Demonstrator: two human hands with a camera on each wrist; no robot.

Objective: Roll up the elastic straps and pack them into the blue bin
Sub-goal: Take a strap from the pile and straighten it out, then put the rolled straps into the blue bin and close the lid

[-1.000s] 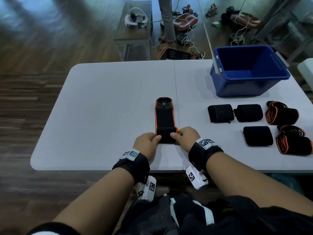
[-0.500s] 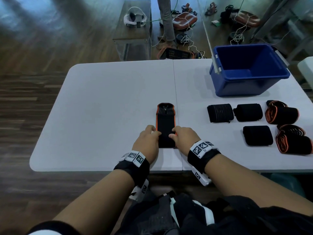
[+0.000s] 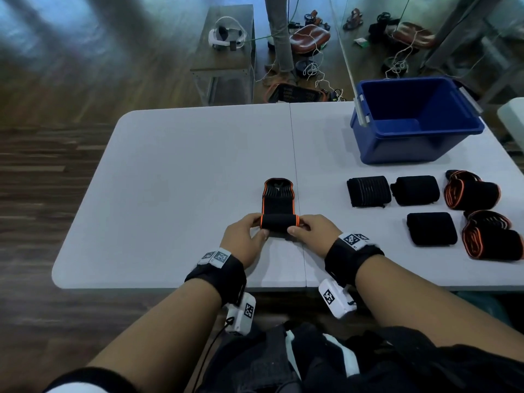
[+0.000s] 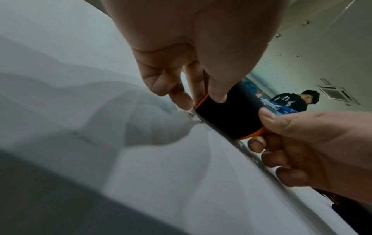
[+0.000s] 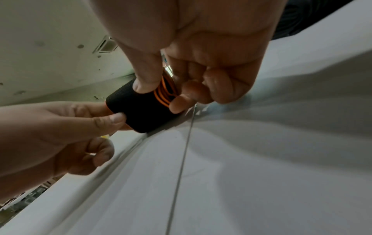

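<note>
A black elastic strap with orange edges point(image 3: 278, 205) lies along the table's centre seam, its near part wound into a roll point(image 3: 279, 221). My left hand point(image 3: 246, 236) pinches the roll's left end point(image 4: 203, 99) between thumb and fingers. My right hand point(image 3: 314, 232) pinches the right end point(image 5: 161, 93) the same way. A short flat tail of strap runs away from me beyond the roll. The blue bin point(image 3: 416, 120) stands open at the far right of the table; the part of its inside that shows holds nothing.
Three black rolled straps point(image 3: 368, 191) point(image 3: 415, 190) point(image 3: 431, 229) and two orange-edged rolls point(image 3: 472, 194) point(image 3: 493, 239) lie right of my hands, below the bin. The grey table point(image 3: 184, 180) spreads to the left. A side table with a headset point(image 3: 226, 38) stands behind.
The roll has grown and moved away from me along the strap, so the flat tail is shorter. Both hands followed it forward.
</note>
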